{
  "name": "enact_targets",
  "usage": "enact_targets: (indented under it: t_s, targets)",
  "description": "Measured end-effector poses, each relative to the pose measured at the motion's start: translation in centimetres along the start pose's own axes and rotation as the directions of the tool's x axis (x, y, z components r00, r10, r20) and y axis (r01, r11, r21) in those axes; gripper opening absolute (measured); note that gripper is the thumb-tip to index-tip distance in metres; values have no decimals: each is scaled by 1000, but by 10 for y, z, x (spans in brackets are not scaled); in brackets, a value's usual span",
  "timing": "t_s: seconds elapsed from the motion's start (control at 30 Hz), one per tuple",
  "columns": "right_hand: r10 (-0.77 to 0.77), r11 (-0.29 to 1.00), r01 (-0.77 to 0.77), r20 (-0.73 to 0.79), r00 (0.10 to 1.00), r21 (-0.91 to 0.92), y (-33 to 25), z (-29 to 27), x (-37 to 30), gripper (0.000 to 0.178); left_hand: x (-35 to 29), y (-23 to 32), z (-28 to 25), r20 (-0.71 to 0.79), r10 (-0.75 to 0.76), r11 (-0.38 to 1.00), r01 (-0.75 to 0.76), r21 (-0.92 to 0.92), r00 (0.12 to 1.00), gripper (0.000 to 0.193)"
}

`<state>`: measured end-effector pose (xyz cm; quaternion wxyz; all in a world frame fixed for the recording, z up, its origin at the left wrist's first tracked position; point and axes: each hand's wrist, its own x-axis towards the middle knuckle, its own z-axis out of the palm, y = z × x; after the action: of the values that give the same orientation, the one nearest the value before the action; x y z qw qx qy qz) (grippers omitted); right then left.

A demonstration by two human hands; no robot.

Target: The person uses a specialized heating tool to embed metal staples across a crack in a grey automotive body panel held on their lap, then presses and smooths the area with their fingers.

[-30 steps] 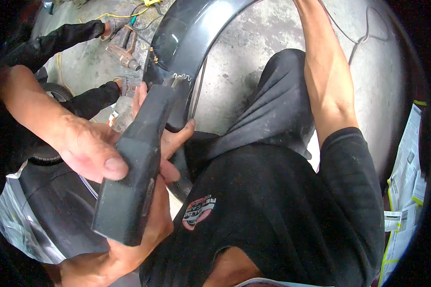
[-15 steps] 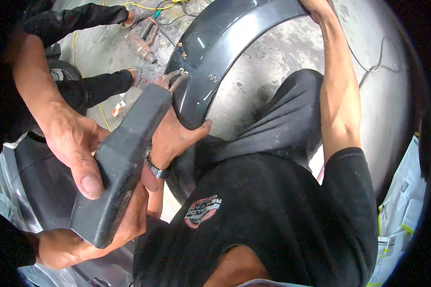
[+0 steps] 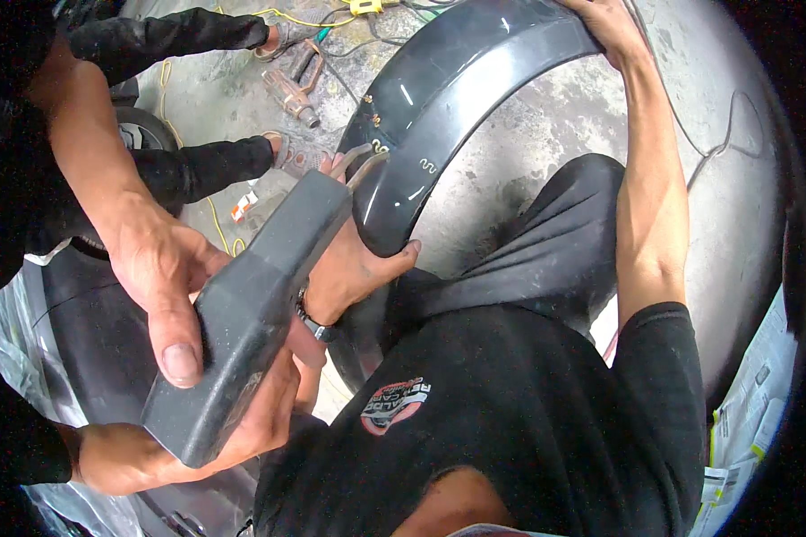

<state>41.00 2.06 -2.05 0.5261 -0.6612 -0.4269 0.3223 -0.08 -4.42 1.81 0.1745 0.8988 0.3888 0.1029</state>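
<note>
A glossy black curved fender panel point(image 3: 461, 98) arches over the floor in front of me. My left hand point(image 3: 358, 273), below a wristwatch, is closed round its near end with the thumb on the edge; the tool partly hides its fingers. With arm stretched out, my right hand point(image 3: 607, 29) grips the far end at the picture's top edge. Another person's two hands point(image 3: 157, 259) hold a dark grey tool point(image 3: 251, 304) with two bent metal prongs. The prong tips are at a wavy wire staple point(image 3: 379, 146) on the panel. A second wavy staple point(image 3: 428, 166) lies nearby.
A heat gun point(image 3: 291, 97) lies on the concrete floor point(image 3: 546, 107). The other person's legs point(image 3: 197, 161) and shoes are at the upper left. Yellow and grey cables cross the floor. My bent knee point(image 3: 591, 174) is inside the arch. Papers point(image 3: 743, 403) hang at the right rim.
The whole view has shifted, so the panel and hands now appear further right and slightly lower. The tool's prongs show more clearly beside my left fingers. Both my hands keep their hold.
</note>
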Motion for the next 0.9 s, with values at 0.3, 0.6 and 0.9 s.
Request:
enact_targets:
  t_s: [0.3, 0.6, 0.9]
  targets:
    - [89, 996, -89, 28, 996, -5, 0, -5, 10, 30, 7, -2, -3, 37, -154, 982, 157, -102, 987, 120]
    - [123, 979, -118, 16, 992, -168, 19, -21, 15, 51, -3, -4, 8, -15, -157, 987, 156, -46, 988, 123]
    - [167, 981, -169, -21, 986, -99, 48, -32, 16, 54, -1, 1, 9, 93, -89, 996, 90, -14, 992, 104]
